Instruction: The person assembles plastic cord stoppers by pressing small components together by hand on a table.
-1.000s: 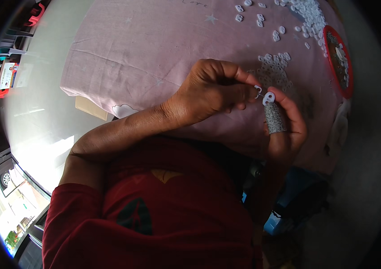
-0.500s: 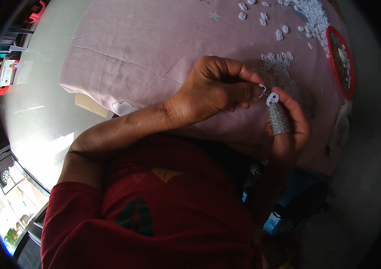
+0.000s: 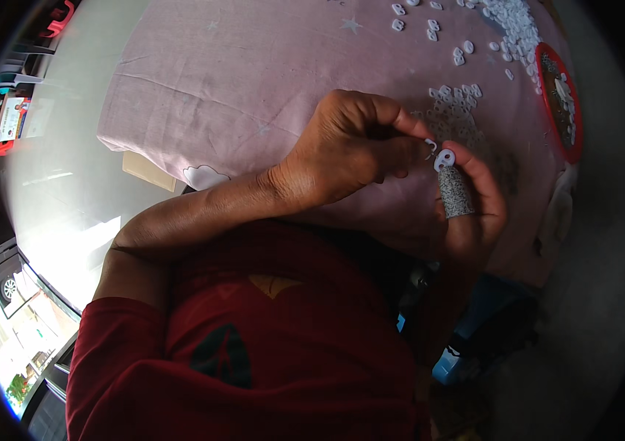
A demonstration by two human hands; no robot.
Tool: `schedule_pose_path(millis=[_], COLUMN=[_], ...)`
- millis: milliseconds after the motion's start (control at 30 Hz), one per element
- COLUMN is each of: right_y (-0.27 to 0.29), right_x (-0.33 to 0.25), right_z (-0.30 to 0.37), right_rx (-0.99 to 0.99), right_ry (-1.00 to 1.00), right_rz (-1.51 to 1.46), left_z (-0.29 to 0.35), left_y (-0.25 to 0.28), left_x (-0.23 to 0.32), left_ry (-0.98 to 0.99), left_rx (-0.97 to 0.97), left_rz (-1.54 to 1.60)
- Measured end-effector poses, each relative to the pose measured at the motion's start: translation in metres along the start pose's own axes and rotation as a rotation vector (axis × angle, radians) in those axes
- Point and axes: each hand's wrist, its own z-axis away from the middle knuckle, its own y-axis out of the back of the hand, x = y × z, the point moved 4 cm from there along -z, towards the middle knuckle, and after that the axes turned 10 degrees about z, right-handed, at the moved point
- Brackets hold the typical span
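Observation:
My left hand is closed, thumb and forefinger pinching a small white hook-shaped piece. Just to its right, my right hand grips a white oval plastic piece with two holes between thumb and forefinger. A grey speckled sleeve covers the right thumb. The two white pieces are very close together; whether they touch, I cannot tell. Beyond my hands, a loose group of small white pieces lies on the pink cloth.
A large heap of white pieces spreads at the far right, with several strays beside it. Near the table's right edge sits a red-rimmed tray holding small parts. A brown cardboard piece shows under the cloth's left edge.
My right hand has shifted slightly left, bringing its oval piece nearer to the hook-shaped piece. The left hand keeps almost the same place and pinch.

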Motion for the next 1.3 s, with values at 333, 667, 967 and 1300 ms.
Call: schedule_pose_path(millis=[333,667,967,1300], right_y=[0.000,0.000,-0.003,-0.004], right_x=[-0.005,-0.009,-0.018,-0.025], right_z=[-0.001,0.003,0.005,0.004], right_rx=[-0.037,0.016,-0.014,-0.008], right_ry=[0.124,0.061,0.033,0.108], right_rz=[0.021,0.029,0.035,0.196], left_z=[0.003,0.004,0.003,0.004], left_y=[0.000,-0.006,-0.004,-0.009], left_x=[0.003,0.011,0.003,0.012], left_ry=[0.040,-0.070,0.044,0.151], left_rx=[0.014,-0.056,-0.086,-0.084], left_rz=[-0.008,-0.079,-0.028,-0.026])
